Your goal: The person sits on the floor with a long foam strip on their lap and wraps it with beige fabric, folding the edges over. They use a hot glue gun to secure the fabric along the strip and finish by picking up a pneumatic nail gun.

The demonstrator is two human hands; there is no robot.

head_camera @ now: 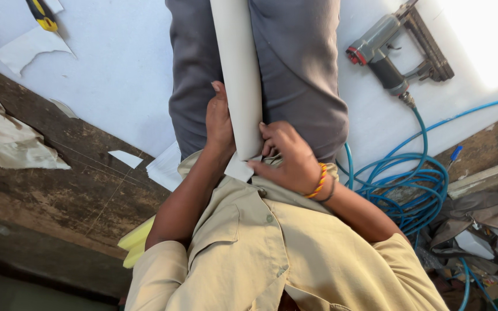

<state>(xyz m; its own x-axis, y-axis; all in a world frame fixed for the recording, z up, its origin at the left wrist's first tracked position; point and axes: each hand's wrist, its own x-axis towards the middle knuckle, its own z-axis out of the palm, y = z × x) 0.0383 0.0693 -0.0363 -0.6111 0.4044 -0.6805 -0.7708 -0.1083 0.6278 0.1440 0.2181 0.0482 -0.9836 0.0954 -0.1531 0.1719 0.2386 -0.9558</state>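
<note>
a long pale cream tube of rolled sheet material (238,75) lies lengthwise between the person's grey-trousered legs (301,69), its near end drawn up against the beige shirt (272,247), so the thighs seem to cradle it and keep it from rolling. the left hand (219,124) lies flat along the tube's left side, fingers stretched out rather than curled, a loose open grip that presses and steadies the roll. the right hand (286,158), with an orange beaded band and a dark band at the wrist, has its fingers bent in at the tube's near end, pinching the loose edge of the sheet there, apparently to keep the wrap tight. the person sits on a white board (116,69) over dark worn wood. well apart on the right lies a grey pneumatic stapler (396,49), its blue coiled air hose (416,184) heaped beside the right arm. torn white paper scraps (27,46) and a yellow-and-black utility knife (42,14) lie at the upper left.
</note>
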